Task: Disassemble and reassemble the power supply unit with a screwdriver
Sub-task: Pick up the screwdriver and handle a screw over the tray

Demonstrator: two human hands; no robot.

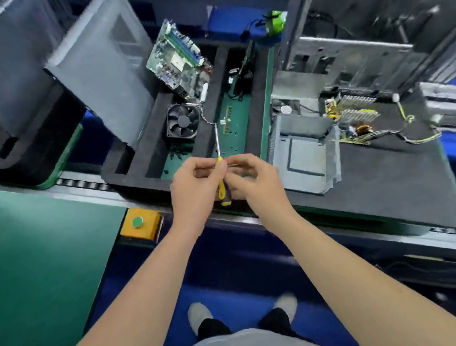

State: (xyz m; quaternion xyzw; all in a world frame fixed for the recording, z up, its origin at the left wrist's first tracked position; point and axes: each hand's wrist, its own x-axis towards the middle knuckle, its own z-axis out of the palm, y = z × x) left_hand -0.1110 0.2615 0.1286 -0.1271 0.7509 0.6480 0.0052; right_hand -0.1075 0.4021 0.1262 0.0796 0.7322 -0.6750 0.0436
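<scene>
Gripping the yellow-and-black-handled screwdriver (pixel 221 185) with left hand (pixel 194 189) and right hand (pixel 255 188) curled round its handle, the person is probably readying it between steps, the opened grey metal power supply casing (pixel 304 158) lying at the left edge of the dark grey mat (pixel 378 184), where the tip is likely needing to go.

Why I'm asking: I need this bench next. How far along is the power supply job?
Done: the metal casing is open and the circuit board lies bare on the mat. In hand: left hand and right hand hold the screwdriver, away from the unit. Left: board back in, casing screwed shut.
</scene>
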